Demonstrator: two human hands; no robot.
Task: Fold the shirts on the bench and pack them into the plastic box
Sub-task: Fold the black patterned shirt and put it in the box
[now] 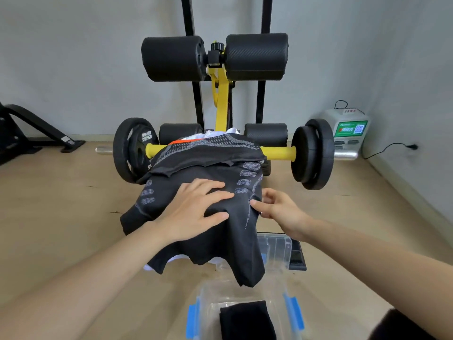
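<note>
Now left hand (196,209) presses knit black shirt (235,238); right hand (282,212) pinches edge.

Counting two hands, left hand (196,209) and right hand (277,209). Spotting four foam rollers (172,58), one barbell (277,151), one white device (349,128), one plastic box (282,305), one folded black shirt (245,320) inside (shirt heap (208,153) too tangled to tally).

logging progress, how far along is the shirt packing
Done: a folded black garment in the clear plastic box with blue latches. In hand: left hand presses, right hand pinches a black grey-patterned shirt. Left: the heap of black, white and orange shirts behind it.
</note>
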